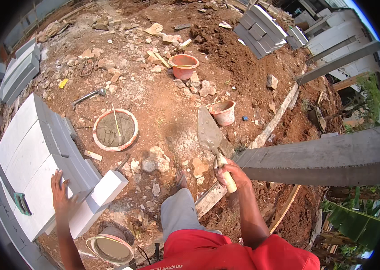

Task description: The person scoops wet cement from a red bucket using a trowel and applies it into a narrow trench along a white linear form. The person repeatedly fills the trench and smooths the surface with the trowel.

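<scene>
My right hand (234, 175) is closed round the pale handle of a pointed masonry trowel (209, 129), held out ahead of me with its blade pointing away. Grey mortar smears the blade. On the left, my left hand (62, 195) rests with fingers spread on a stack of white building blocks (30, 148), beside one block (109, 189) that juts out toward me. A small green-edged tool (22, 204) lies on the stack's top face; its kind I cannot make out. Grey mortar (113, 127) fills a round tub (96, 138) on the ground, a thin cord or stick across it.
Red buckets (183, 73) (224, 118) stand farther out, and another bucket (122, 260) holds grey liquid near my left arm. A hammer (89, 96) lies beyond the tub. Stones (156, 159) litter the soil. A concrete column (316, 157) spans the right side; more blocks (259, 31) are stacked far off.
</scene>
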{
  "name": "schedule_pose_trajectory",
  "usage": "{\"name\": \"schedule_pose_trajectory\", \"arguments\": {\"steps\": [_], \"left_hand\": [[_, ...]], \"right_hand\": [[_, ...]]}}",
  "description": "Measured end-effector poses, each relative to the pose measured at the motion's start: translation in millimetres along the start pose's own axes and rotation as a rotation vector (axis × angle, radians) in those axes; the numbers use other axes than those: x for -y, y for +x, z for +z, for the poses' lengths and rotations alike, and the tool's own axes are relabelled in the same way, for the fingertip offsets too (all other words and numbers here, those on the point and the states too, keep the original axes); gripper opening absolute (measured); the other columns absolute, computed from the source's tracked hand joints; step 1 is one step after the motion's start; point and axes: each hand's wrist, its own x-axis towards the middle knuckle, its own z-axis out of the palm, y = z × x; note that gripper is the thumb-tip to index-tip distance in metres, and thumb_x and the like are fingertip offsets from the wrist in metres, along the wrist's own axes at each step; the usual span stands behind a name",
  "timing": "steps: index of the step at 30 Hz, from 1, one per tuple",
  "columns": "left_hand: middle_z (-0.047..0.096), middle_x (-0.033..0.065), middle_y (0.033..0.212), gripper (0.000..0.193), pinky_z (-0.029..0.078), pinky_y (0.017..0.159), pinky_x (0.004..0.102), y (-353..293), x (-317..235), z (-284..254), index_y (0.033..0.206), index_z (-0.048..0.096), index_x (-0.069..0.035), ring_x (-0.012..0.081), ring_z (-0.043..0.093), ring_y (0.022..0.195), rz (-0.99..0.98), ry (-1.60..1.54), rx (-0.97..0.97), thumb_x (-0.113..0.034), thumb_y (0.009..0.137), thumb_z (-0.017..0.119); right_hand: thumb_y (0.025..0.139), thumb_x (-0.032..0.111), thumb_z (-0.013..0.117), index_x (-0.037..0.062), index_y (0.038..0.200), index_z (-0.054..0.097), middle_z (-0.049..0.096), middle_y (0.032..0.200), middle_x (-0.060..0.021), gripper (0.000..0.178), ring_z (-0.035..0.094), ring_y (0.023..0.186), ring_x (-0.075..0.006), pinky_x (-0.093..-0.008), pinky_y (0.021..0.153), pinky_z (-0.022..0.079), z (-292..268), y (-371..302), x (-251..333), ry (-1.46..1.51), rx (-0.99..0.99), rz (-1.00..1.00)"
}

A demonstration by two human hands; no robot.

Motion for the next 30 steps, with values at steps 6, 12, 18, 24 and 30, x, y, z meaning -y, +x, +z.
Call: {"name": "schedule_pose_trajectory", "arguments": {"steps": [6, 12, 18, 24, 30], "left_hand": [[0.040, 0.0211, 0.165, 0.067, 0.026, 0.131, 0.0620, 12, 27, -36, 0.130, 0.060, -0.007, 0.0462, 0.032, 0.157, 0.036, 0.133, -0.010, -0.047, 0.081, 0.081], [0.039, 0.0168, 0.167, 0.070, 0.023, 0.135, 0.0559, -20, 28, -19, 0.127, 0.061, -0.011, 0.0376, 0.030, 0.160, -0.056, 0.144, -0.016, -0.063, 0.082, 0.075], [0.035, 0.0098, 0.171, 0.076, 0.015, 0.139, 0.0513, -8, 16, -8, 0.129, 0.059, -0.012, 0.0288, 0.023, 0.164, -0.120, 0.074, -0.039, -0.027, 0.064, 0.097], [0.031, 0.0099, 0.174, 0.070, 0.009, 0.140, 0.0477, 4, -121, 48, 0.135, 0.062, -0.008, 0.0274, 0.016, 0.166, -0.817, 0.225, -0.248, -0.010, 0.070, 0.086], [0.039, 0.0143, 0.170, 0.080, 0.023, 0.134, 0.0580, 105, -350, 207, 0.161, 0.047, -0.020, 0.0355, 0.033, 0.160, -1.516, -0.656, -0.680, -0.028, 0.090, 0.083]], "right_hand": [[0.086, 0.009, 0.060, 0.0048, 0.105, 0.057, 0.052, 0.067, -0.0057, 0.020, 0.049, 0.045, -0.0172, -0.0343, 0.039, 0.045, 26, 112, 1, 0.089, 0.047, 0.217], [0.089, 0.013, 0.061, 0.0068, 0.106, 0.058, 0.054, 0.068, -0.0057, 0.018, 0.052, 0.048, -0.0172, -0.0343, 0.041, 0.046, 41, 163, 28, -0.359, 0.165, 0.324], [0.093, 0.027, 0.063, 0.0078, 0.103, 0.061, 0.057, 0.068, -0.0026, 0.021, 0.054, 0.048, -0.0162, -0.0318, 0.042, 0.047, 88, 218, 62, -0.753, 0.247, 0.430], [0.094, 0.026, 0.062, 0.0085, 0.104, 0.060, 0.058, 0.069, -0.0051, 0.020, 0.055, 0.048, -0.0190, -0.0339, 0.043, 0.048, 121, 312, 72, -1.245, 0.431, 0.329], [0.094, 0.020, 0.061, 0.0068, 0.117, 0.059, 0.062, 0.084, -0.0097, 0.026, 0.063, 0.061, -0.0211, -0.0364, 0.057, 0.057, 130, 471, 70, -1.664, 0.659, 0.310]]}}
